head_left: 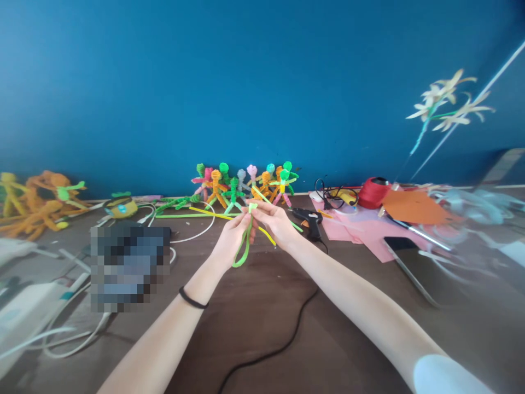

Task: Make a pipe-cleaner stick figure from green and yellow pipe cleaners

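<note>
A light green pipe cleaner (243, 256) is pinched between my two hands, above the middle of the table. Its lower part hangs in a loop under my left hand (234, 232), whose fingers are closed on it. From the other side my right hand (274, 219) grips the short wound bit at the top. Yellow pipe cleaners (266, 235) and green ones lie on the table just behind my hands. Past them, little pipe-cleaner figures (233, 194) in green, orange, pink and other colours stand in a group against the blue wall.
A black glue gun (310, 221) lies right of my hands, its cord running toward me. Farther right are pink sheets (336, 224), a red spool (373, 192), an orange sheet (414, 207) and a phone (414, 265). Orange figures (49, 202), white cables and a blurred-out device (129, 268) are left.
</note>
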{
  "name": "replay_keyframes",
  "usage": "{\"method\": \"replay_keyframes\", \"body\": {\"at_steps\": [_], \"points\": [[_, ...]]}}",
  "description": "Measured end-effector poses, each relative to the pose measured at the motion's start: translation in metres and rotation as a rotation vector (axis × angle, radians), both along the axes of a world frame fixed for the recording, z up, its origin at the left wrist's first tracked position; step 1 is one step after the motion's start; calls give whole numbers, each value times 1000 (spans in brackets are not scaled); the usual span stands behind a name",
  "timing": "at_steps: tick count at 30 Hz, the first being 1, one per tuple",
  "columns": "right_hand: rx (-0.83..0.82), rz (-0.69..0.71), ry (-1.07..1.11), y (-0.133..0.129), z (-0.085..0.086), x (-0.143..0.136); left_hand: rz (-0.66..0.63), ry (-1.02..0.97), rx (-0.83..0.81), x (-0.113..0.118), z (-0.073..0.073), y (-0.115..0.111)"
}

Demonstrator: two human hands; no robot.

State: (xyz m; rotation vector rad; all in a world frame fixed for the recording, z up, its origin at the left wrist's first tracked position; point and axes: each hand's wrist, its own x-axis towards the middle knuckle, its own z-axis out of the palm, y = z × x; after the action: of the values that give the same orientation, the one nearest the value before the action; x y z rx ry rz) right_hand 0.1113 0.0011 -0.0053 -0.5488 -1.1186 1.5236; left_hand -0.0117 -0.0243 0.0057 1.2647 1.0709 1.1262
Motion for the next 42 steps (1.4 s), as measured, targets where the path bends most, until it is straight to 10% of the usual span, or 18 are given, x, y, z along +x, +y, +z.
{"method": "replay_keyframes", "body": {"at_steps": [21,42], "points": [[109,24,-166,-6,5,-2,109,131,57,-3,3,1],[152,-159,-207,2,14,9,-301,-198,-205,0,-2,-1]]}}
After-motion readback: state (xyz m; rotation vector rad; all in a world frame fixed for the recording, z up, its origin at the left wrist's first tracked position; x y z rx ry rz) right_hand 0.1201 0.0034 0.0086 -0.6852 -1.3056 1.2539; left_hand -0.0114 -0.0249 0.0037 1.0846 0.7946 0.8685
